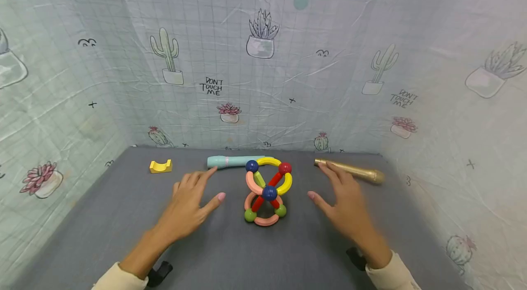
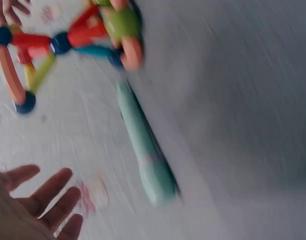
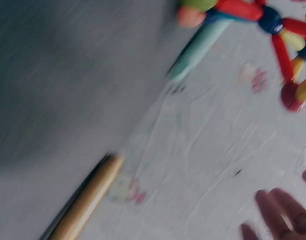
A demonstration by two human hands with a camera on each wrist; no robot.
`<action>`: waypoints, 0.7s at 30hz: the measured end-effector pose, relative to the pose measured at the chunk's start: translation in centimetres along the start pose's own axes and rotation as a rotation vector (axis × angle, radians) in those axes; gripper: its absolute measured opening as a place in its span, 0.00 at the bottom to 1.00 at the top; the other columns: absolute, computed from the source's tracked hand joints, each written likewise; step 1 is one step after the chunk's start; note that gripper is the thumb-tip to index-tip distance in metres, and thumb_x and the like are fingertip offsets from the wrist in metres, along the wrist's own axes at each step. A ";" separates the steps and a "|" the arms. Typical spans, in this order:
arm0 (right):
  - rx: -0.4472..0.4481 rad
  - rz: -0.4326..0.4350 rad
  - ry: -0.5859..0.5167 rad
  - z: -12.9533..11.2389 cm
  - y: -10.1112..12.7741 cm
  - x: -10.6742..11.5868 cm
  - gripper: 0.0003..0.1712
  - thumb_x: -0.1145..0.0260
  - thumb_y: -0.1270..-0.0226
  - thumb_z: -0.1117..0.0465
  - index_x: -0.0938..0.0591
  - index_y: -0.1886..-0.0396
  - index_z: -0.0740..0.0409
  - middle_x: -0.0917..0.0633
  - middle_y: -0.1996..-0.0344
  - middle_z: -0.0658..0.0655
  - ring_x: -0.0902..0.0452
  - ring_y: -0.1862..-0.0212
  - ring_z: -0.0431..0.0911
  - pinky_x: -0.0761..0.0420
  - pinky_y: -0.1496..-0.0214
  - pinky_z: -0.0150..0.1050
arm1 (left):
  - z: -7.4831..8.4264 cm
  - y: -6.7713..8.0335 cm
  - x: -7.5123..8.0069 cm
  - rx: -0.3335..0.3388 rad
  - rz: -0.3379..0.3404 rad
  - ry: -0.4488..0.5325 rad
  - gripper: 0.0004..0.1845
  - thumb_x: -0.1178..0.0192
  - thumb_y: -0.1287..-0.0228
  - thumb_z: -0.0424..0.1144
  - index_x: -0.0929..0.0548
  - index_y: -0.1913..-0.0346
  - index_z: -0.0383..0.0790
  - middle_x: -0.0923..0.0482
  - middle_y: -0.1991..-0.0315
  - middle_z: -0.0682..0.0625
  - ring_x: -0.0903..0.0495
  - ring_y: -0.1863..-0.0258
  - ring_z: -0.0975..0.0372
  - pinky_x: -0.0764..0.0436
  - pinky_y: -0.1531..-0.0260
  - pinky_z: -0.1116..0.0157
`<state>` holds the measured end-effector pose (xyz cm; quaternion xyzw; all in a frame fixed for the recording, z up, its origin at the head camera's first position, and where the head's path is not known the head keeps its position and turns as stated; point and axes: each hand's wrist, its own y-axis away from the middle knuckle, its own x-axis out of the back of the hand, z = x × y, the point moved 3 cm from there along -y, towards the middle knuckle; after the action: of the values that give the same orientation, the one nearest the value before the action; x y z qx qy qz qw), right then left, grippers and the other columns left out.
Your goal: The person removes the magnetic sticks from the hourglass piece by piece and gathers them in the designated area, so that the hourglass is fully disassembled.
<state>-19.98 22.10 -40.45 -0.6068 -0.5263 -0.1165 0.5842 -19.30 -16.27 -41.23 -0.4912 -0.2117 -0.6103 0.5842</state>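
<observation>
A toy built of colored rods and balls (image 1: 269, 193) stands upright on the grey table, between my two hands. To its left, my left hand (image 1: 186, 203) hovers with fingers spread and holds nothing; in the left wrist view that hand (image 2: 35, 207) is apart from the toy. On the other side my right hand (image 1: 343, 198) is likewise spread and holds nothing, its fingertips overlapping the gold microphone-shaped stick (image 1: 356, 170) in the head view. Whether they touch it I cannot tell. Behind the toy lies a mint-green microphone-shaped stick (image 1: 236, 161), partly hidden by it.
A small yellow curved block (image 1: 161, 166) sits at the back left of the table (image 1: 263, 262). A pale cloth (image 1: 263, 84) printed with cacti hangs behind the table and along both sides.
</observation>
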 end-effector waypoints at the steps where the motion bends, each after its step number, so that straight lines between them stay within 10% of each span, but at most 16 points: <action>1: 0.028 0.023 -0.039 -0.7 -0.2 -0.2 0.47 0.17 0.41 0.49 0.25 0.23 0.53 0.22 0.28 0.62 0.25 0.30 0.61 0.26 0.31 0.66 | 0.6 -0.1 -0.3 0.006 0.010 0.054 0.38 0.39 0.23 0.60 0.34 0.19 0.47 0.21 0.34 0.43 0.28 0.34 0.47 0.33 0.45 0.46; 12: 0.168 0.045 -0.248 -6.1 -1.2 -2.6 0.39 0.13 0.45 0.52 0.16 0.33 0.49 0.14 0.39 0.50 0.22 0.46 0.45 0.19 0.50 0.42 | 5.9 -1.0 -4.2 0.213 0.025 0.755 0.33 0.34 0.23 0.44 0.35 0.22 0.47 0.17 0.44 0.43 0.18 0.48 0.56 0.20 0.47 0.59; 21: 0.207 0.066 -0.308 -7.4 -1.4 -4.2 0.35 0.12 0.50 0.54 0.12 0.39 0.48 0.11 0.48 0.47 0.25 0.55 0.41 0.22 0.58 0.33 | 8.4 -1.4 -6.4 0.368 0.126 1.043 0.34 0.31 0.26 0.42 0.36 0.25 0.45 0.16 0.55 0.42 0.18 0.56 0.50 0.20 0.59 0.69</action>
<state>-19.30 13.51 -40.69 -0.5712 -0.5985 0.0517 0.5594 -18.69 -5.74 -42.62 -0.0258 0.0322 -0.6894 0.7232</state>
